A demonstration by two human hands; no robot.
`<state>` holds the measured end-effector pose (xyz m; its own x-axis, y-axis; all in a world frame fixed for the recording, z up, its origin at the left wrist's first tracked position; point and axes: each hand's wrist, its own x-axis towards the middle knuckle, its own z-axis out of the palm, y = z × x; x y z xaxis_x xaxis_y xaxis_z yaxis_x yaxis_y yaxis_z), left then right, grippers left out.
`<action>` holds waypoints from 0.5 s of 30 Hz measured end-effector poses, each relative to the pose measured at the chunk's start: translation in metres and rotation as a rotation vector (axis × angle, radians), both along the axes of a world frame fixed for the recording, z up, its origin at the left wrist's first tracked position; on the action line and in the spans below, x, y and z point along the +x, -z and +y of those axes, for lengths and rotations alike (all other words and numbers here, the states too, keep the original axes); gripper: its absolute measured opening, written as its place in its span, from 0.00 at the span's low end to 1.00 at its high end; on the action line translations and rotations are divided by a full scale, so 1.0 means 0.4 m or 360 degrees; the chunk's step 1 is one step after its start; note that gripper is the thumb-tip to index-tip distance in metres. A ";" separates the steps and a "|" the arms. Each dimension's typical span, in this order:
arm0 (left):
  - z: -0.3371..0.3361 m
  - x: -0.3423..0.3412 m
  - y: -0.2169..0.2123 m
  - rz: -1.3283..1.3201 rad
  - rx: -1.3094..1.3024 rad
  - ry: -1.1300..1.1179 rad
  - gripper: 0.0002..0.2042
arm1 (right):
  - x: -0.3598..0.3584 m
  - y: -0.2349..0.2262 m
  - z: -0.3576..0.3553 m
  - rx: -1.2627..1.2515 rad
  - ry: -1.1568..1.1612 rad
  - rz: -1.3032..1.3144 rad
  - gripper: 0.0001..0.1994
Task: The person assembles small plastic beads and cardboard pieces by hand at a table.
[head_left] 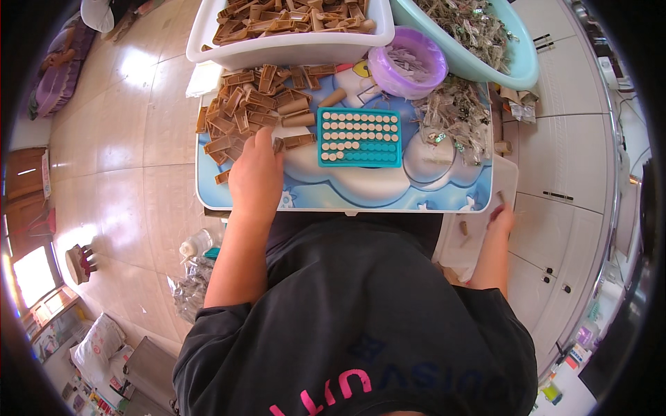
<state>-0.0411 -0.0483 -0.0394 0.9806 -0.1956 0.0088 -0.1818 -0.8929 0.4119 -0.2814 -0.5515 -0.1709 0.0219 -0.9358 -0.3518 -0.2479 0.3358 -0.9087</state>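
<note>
- At the table's (312, 199) left end, a loose heap of brown pieces (236, 107) is spread beneath a white tub (291, 52) filled with more of the same kind.
- Just beside the heap's lower right edge, the left hand (255, 166) is placed, its fingers bent; a small dark piece (278, 145) is seen at the fingertips, but whether it is gripped or only touched cannot be told. The step in hand is judged to be the picking of a piece here.
- Between the heap and the packets, a teal tray (360, 165) is set, its upper rows filled with white discs (356, 127) and its lower rows only partly.
- To the right, clear packets (451, 118) are piled below a purple bowl (407, 91).
- Beyond the table's right edge, the right hand (504, 219) is held over a white bin (508, 182); it is blurred, so its grip cannot be told.
- For the next move, a firm left pinch would be called for, with neighbouring brown pieces left undisturbed.
</note>
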 end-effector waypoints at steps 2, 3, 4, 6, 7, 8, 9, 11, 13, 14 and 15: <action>-0.004 0.001 -0.012 0.0008 -0.0019 0.0017 0.18 | -0.083 0.104 0.002 0.0435 0.0122 0.0216 0.13; -0.004 0.000 -0.015 0.0014 -0.0033 0.0027 0.18 | -0.116 0.132 0.007 0.0627 0.0118 0.0266 0.12; -0.002 0.001 -0.012 0.0016 -0.0035 0.0031 0.18 | -0.127 0.143 0.022 0.0625 0.0122 0.0267 0.12; 0.004 0.004 -0.008 -0.0195 -0.0158 0.0040 0.18 | -0.143 0.164 0.050 0.0862 0.0576 0.0122 0.13; 0.007 0.008 -0.009 -0.0192 -0.0161 0.0050 0.18 | -0.150 0.163 0.038 0.0860 0.0587 0.0121 0.13; 0.010 0.013 -0.014 0.0108 -0.0533 -0.0036 0.17 | -0.151 0.158 0.018 0.0608 0.0518 0.0143 0.11; 0.008 0.018 -0.020 0.0414 -0.0902 -0.0120 0.16 | -0.151 0.158 0.002 0.0355 0.0449 0.0165 0.10; -0.009 0.009 -0.051 0.0700 -0.1403 -0.0208 0.14 | -0.066 0.071 0.017 -0.0372 -0.0079 0.0073 0.05; -0.034 -0.002 -0.062 0.0991 -0.1908 -0.0291 0.13 | 0.135 -0.126 0.178 -0.0890 -0.0245 -0.0160 0.05; -0.052 -0.007 -0.067 0.1160 -0.2062 -0.0286 0.13 | 0.185 -0.187 0.237 -0.0986 -0.0614 -0.0143 0.05; -0.065 -0.012 -0.072 0.1327 -0.2216 -0.0289 0.14 | 0.225 -0.236 0.292 -0.1071 -0.0995 -0.0126 0.06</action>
